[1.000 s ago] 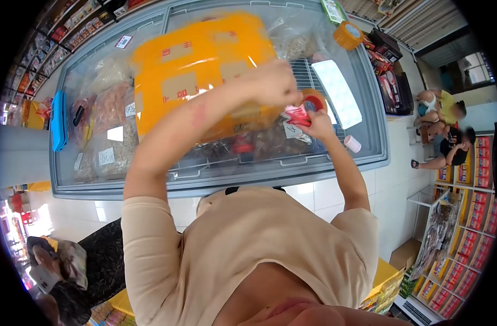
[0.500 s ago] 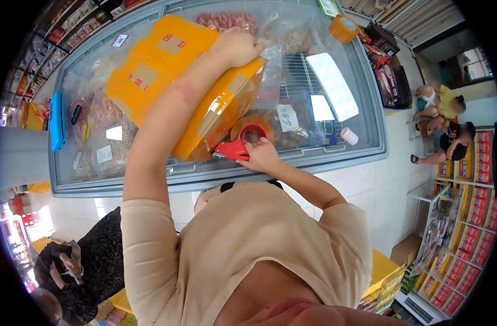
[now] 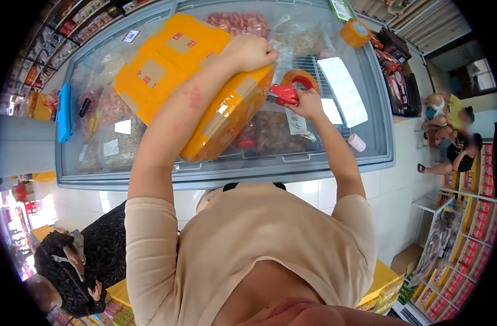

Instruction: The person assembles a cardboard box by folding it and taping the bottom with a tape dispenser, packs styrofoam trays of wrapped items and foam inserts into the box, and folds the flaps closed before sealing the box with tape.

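Note:
A box (image 3: 172, 68) wrapped in yellow tape, with red print and brown patches, lies tilted on the glass top of a chest freezer (image 3: 226, 176). My left hand (image 3: 252, 53) is bent over its upper right edge with the fingers curled, and the forearm lies across the box. My right hand (image 3: 308, 103) is closed around a red tape dispenser (image 3: 283, 95) loaded with a roll of brown tape (image 3: 309, 79). The dispenser's front end is at the right end of the box; whether it touches I cannot tell.
Another tape roll (image 3: 355, 33) sits at the freezer's far right. Right of my hand are a white tray-like panel (image 3: 343, 92) and a small pink roll (image 3: 357, 143). A blue case (image 3: 65, 112) lies at the left edge. Other people (image 3: 77, 266) are at lower left and far right.
My right hand has moved up and to the right with the tape dispenser, from the box's lower right corner to its upper right end. My left hand stays on the box.

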Tool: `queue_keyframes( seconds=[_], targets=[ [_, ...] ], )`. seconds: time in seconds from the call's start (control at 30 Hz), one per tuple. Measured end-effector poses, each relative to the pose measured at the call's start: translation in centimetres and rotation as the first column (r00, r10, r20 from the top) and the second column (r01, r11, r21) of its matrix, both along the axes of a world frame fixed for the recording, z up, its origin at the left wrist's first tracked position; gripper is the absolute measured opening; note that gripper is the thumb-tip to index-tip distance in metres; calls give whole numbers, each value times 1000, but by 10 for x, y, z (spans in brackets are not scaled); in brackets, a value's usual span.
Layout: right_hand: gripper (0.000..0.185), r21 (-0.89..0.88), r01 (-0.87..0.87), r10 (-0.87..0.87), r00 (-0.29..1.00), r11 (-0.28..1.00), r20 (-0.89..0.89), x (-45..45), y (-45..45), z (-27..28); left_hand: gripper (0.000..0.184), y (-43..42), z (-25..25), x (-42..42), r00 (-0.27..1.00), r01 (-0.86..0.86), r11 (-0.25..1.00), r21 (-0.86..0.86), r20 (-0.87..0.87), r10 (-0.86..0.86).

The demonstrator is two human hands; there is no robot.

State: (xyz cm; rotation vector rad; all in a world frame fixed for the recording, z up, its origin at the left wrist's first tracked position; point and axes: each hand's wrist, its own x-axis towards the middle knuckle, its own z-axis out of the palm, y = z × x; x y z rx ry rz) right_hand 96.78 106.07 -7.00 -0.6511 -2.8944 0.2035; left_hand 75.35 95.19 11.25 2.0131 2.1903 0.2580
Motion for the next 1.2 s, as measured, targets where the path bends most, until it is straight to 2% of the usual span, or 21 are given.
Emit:
queue_keyframes(
  seconds=[0.17,0.3,0.37,0.4,0.47,0.53,0.57,0.63,0.67,0.73,0.8,0.83,0.9,0.97,1.0,1.03,1.07,1.1,1.13,1.17,1.2],
  targets=[
    [46,1,33,-33,999,999,-38,-3,-10,-13,40,4,2,0,1000,8,1000,21,19,-8],
    [40,57,101,-84,966,993,-245,-1,-23,-35,37,5,4,5,999,-47,999,-22,12,47],
    [40,95,183,-146,939,978,-310,-19,-30,-41,35,4,2,0,988,-45,977,209,156,12],
    [39,125,267,-204,905,956,-373,-27,-31,-41,35,1,3,-6,988,-59,975,216,152,26],
    [38,86,306,-254,892,948,-373,-35,-29,-37,30,-11,9,-32,969,1,789,614,196,-153],
    [38,24,362,-334,882,932,-331,-28,-30,-35,35,-53,35,-98,973,-168,799,577,225,42],
    [39,29,365,-339,889,931,-307,-20,-28,-36,43,-82,57,-118,849,-518,787,336,318,423],
    [41,29,379,-360,896,925,-259,3,-28,-39,56,-139,31,-214,865,-484,751,449,114,489],
    [42,29,398,-382,896,917,-228,14,-29,-37,60,-168,11,-261,846,-531,787,313,251,471],
    [43,31,426,-413,890,904,-195,28,-31,-34,62,-207,31,-244,681,-633,760,-149,361,637],
    [49,19,459,-452,880,888,-145,41,-37,-33,63,-226,0,-241,639,-608,776,-167,477,603],
    [49,21,472,-465,875,882,-133,43,-36,-34,63,-226,0,-233,642,-595,784,-177,482,596],
    [56,26,489,-488,871,872,-50,43,-37,-35,63,-223,10,-216,501,-627,739,-245,599,624],
    [66,57,474,-467,878,879,-103,36,-55,-13,61,-226,11,-207,504,-626,747,-224,615,607],
    [70,-97,420,-431,884,902,-181,30,-63,-4,62,-231,10,-205,500,-613,744,-266,598,626],
    [75,-244,343,-402,877,907,-262,21,-73,7,63,-239,11,-191,556,-619,759,-199,572,603],
    [76,-743,99,-458,838,662,-296,12,-91,29,63,-248,12,-177,608,-623,771,-132,538,583],
    [76,-745,96,-459,837,660,-299,5,-94,27,63,-264,13,-146,710,-612,790,44,470,524],
    [72,-970,-6,-558,818,242,-144,-3,-95,22,63,-286,13,-129,649,-638,755,-155,418,635],
    [68,-966,-112,-571,820,-232,42,-10,-98,19,63,-304,13,-116,588,-646,680,-347,343,733],
    [61,-948,-134,-533,845,-288,43,-24,-109,64,60,-316,23,-107,366,-535,613,-581,495,788]
  ],
)
